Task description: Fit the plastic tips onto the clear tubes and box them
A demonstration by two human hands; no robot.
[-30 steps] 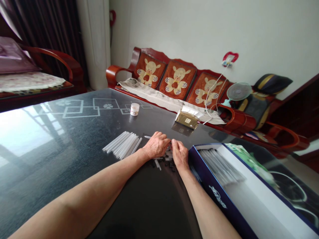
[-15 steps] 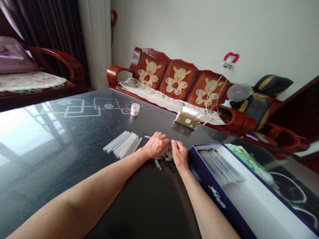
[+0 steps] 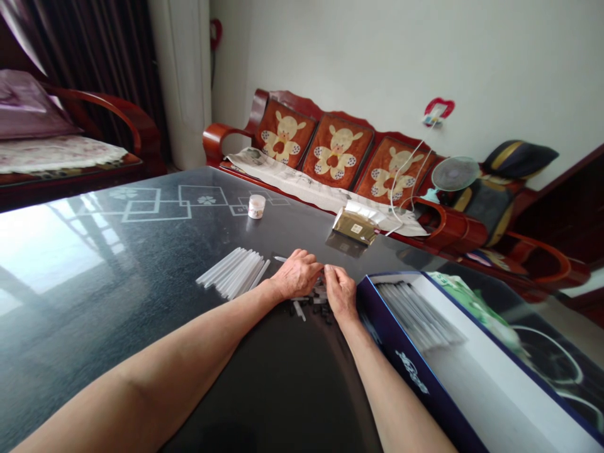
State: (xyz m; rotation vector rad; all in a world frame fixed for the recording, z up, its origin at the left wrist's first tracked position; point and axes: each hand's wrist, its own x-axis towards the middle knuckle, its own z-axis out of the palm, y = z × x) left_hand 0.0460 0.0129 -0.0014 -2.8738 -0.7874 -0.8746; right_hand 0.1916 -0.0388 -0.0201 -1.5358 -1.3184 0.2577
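Note:
My left hand is closed above the dark table. A slim white tube with a tapered end, like a pen barrel, pokes out from its far left side. Close against it, my right hand is pinched shut at the fingertips; what is between them is too small to make out. Small black and clear pieces lie scattered beneath both hands, partly hidden by them. Left of my left hand rests a pile of translucent white tubes, side by side.
A long blue box with a white inside stands at my right, holding a bundle of slim grey-clear sticks. Behind it lies a green-and-white bag. Farther off on the table are a small white jar and a gold tissue pack.
Both hands stay together in nearly the same place, still closed. The view has shifted very slightly; nothing else visibly differs.

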